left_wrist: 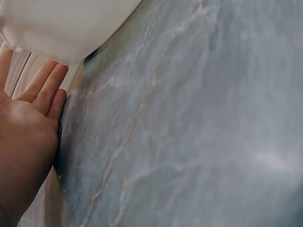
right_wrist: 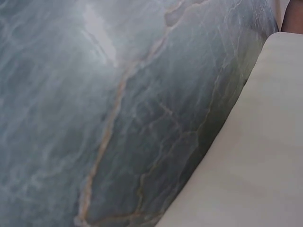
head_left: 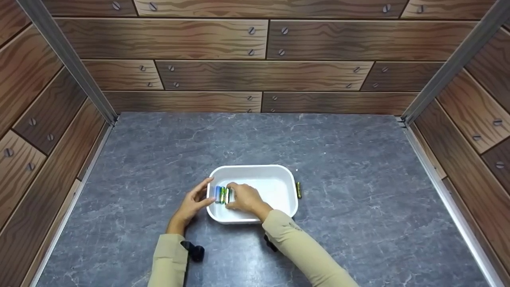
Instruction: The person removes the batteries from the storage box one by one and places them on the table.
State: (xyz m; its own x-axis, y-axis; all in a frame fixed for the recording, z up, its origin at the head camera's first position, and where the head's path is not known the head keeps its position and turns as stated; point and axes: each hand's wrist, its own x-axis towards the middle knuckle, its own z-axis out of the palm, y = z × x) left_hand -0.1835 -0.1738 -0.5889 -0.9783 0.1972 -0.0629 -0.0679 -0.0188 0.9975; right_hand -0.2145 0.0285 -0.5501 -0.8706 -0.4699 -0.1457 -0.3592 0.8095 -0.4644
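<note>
Inside the white tray [head_left: 273, 189], at its left end, a blue battery [head_left: 218, 194] and a green battery [head_left: 222, 195] lie side by side. The right hand [head_left: 248, 198] pinches a third battery [head_left: 227, 195] beside them, seemingly to keep the row straight. The left hand [head_left: 193, 203], fingers extended and gripping nothing, touches the tray's left end, likely to steady it. A loose battery [head_left: 299, 190] lies just outside the right end.

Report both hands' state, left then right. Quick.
Left hand: open, fingers mostly straight, at the white tray's left end.
Right hand: closed, apparently pinching a battery by its ends inside the white tray.
</note>
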